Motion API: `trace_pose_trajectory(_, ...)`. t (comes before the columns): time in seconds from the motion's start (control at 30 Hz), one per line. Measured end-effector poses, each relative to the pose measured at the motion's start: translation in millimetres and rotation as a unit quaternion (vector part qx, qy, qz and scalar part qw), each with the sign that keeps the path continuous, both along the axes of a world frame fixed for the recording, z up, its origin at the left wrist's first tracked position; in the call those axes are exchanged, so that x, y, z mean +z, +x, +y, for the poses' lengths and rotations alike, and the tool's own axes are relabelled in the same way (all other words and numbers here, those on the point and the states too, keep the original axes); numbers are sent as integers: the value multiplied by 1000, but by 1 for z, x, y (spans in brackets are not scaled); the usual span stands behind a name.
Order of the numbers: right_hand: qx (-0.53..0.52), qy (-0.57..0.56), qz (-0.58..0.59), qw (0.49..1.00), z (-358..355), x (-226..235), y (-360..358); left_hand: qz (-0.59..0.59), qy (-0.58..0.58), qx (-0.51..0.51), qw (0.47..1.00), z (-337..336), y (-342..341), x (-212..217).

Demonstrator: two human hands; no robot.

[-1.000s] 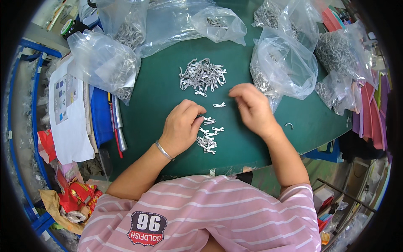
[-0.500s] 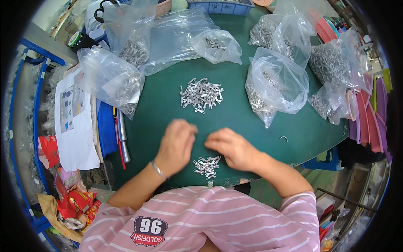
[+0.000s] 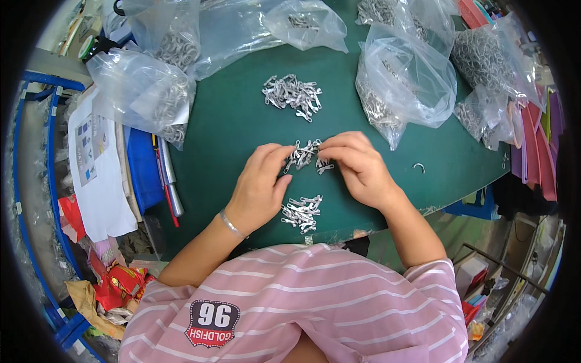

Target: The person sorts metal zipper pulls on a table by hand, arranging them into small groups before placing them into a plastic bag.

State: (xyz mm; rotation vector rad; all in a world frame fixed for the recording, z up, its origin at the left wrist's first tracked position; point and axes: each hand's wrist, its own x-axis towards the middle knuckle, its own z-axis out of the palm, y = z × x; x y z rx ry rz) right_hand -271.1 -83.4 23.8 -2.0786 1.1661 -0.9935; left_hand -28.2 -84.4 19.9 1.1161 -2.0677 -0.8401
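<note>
Small silver metal clips, long and narrow with looped ends, lie in three groups on the green tabletop (image 3: 218, 130). A loose middle cluster of clips (image 3: 301, 157) sits between my hands. My left hand (image 3: 260, 181) is at its left side, thumb apart from the fingers, fingertips touching the clips. On the other side my right hand (image 3: 357, 166) has its fingers bent and apart, with fingertips at the cluster's right edge. Beyond my hands rests the far pile of clips (image 3: 292, 95). Another pile of clips (image 3: 301, 213) lies nearer my body, between my forearms.
Clear plastic bags of metal parts stand around the far side, such as the left bag (image 3: 148, 100) and right bag (image 3: 405, 85). A curved metal piece (image 3: 419, 167) lies at right. Pens (image 3: 164, 175) and a blue tray (image 3: 142, 166) are at left.
Both hands have moved forward and now flank a cluster of clips that did not lie there before. The far pile looks smaller. The whole view has shifted, with the table higher in it.
</note>
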Motion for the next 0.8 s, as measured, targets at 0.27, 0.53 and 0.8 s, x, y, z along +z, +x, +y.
trace_pose_trajectory(0.27, -104, -36, -1, 994, 41, -8, 24, -45, -47, -18, 998, 8, 4, -3)
trace_pose_trajectory(0.53, -159, -21, 54, 986, 38, -10, 37, -64, -83, -13, 994, 1, -18, -7)
trace_pose_trajectory(0.8, -129, -36, 11, 991, 46, -5, 26, -80, -112, -48, 989, 11, -5, -2)
